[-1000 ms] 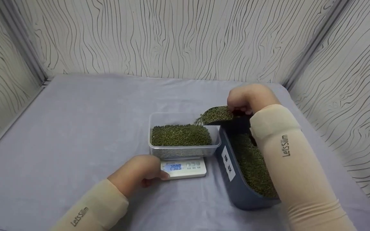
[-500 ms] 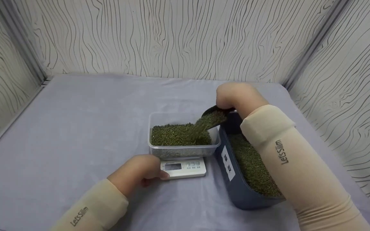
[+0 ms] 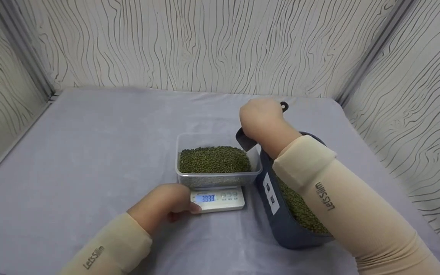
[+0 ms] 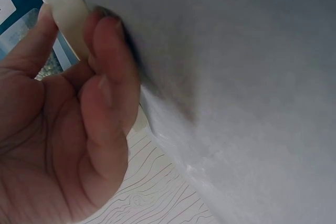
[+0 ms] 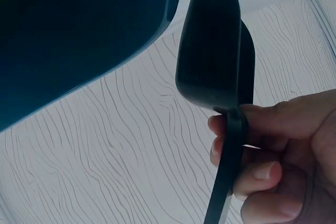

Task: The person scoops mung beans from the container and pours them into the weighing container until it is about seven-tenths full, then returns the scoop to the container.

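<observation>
Small booth-like workspace, wood-grain-patterned walls (image 3: 185, 46), grey corner posts (image 3: 374, 49), cloth-covered table (image 3: 101, 145)

"LetsSlim" is printed on the left sleeve (image 3: 109, 244) and right sleeve (image 3: 350, 210); the scale (image 3: 222, 207) shows digits beginning with 3, the rest unclear; the bin's (image 3: 294, 236) label (image 3: 270, 194) is illegible.

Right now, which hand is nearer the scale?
Left. The left hand holds the scale at its near left corner; the right hand is farther away, near the far right corner of the clear container, holding the dark scoop.
</observation>
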